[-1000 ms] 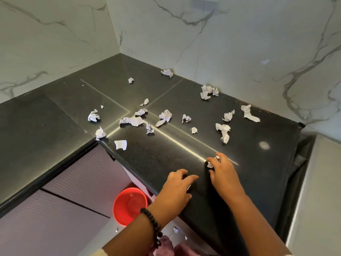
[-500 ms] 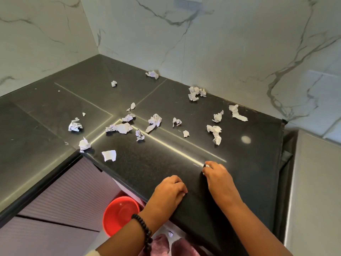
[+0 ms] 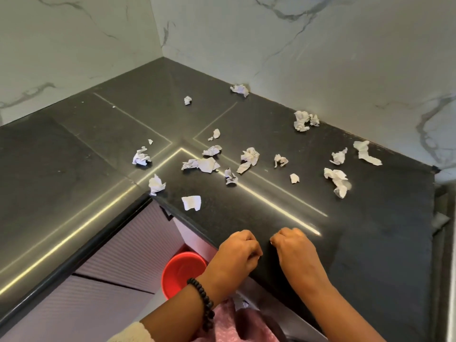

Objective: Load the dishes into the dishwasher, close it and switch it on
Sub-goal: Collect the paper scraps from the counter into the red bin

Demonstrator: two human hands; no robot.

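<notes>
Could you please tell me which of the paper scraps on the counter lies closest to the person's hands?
The flat, squarish scrap near the counter's front edge, just beyond the left hand. It is nearly uncrumpled, whereas the other scraps are balled up and lie farther back.

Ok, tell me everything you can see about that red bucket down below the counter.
The red bucket looks like smooth plastic, round, with its open mouth facing up. It stands on the floor below the black countertop's edge, beside the ribbed cabinet fronts. The left forearm hides its near right side. Nothing shows inside it.

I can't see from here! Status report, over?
Both hands, left and right, curled at counter edge. No dishes, no dishwasher visible. Crumpled paper scraps litter counter.
</notes>
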